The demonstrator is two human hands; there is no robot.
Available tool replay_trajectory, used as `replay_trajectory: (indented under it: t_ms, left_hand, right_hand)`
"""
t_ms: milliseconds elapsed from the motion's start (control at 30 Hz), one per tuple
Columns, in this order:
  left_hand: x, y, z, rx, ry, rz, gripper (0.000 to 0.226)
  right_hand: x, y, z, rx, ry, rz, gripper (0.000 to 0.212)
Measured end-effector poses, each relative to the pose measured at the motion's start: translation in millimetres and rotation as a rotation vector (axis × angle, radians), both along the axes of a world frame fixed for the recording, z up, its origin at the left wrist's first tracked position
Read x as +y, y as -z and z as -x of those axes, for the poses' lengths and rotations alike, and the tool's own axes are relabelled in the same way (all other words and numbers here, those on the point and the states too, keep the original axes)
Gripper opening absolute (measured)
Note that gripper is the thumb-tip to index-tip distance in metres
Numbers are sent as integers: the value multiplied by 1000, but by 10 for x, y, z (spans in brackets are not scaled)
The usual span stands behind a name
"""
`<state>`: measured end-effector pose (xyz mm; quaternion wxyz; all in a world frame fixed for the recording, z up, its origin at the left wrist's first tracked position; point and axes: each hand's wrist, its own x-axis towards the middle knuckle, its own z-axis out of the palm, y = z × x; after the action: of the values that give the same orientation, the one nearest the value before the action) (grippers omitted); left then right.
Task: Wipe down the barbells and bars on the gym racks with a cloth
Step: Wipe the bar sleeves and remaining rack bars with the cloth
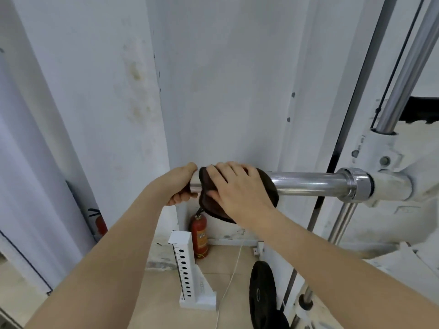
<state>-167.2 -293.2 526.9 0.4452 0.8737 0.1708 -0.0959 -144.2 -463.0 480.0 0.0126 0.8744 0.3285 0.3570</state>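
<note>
- Barbell sleeve [306, 184], chrome and shiny, sticks out level from the white rack carriage [389, 176] on the right, its free end pointing left toward the pale wall.
- Over that free end lies a dark brown cloth [266, 186], draped round the metal and hanging a little below it.
- Right hand [237, 193] lies flat on top of the cloth, fingers spread and curled over the bar, pressing the fabric onto it; the palm is wrapped down on cloth and sleeve together.
- Left hand [181, 186] is closed round the very tip of the sleeve, just left of the cloth and touching its edge, and looks to be steadying the bar.
- My read: the wiping of this sleeve is under way, at its outer end. The bare chrome between the cloth and the collar [356, 184] looks not yet covered by the cloth.
- Next move, I'd say, calls for sliding the cloth rightward along the sleeve to the collar, keeping the fingers wrapped so the underside gets rubbed too, while the left hand holds the end from turning.
- Below on the floor stand a red fire extinguisher [199, 236], a white perforated post [185, 269] and a black weight plate [262, 295], all well clear of the hands.
- A slanted chrome guide rod [403, 74] rises upper right and will likely want wiping later.
</note>
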Motion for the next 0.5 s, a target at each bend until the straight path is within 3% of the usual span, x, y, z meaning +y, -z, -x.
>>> replay_trajectory:
  t_ms: [67,133,233,300,367,500]
  left_hand:
    - [35,12,4,-74,37,-8,58]
    - [127,100,60,-272,89,121,44]
    - [176,230,147,-450,166,243,28]
    - [65,264,109,-504,85,111,38]
    - [-79,236,37,-501,-40,12,54]
    - [-101,184,-170,-351,-121,59,38]
  right_hand:
    - [-418,113,1,-47,45,25,56]
    - [-725,111,-59,-33,156,0,62]
    - [-671,-32,-125,34,319,34,51]
    - [-335,-134,-88,84,307,71,41]
    - [73,-171,-27,140,213,64,35]
    - [626,-184,39,174,210,-39,34]
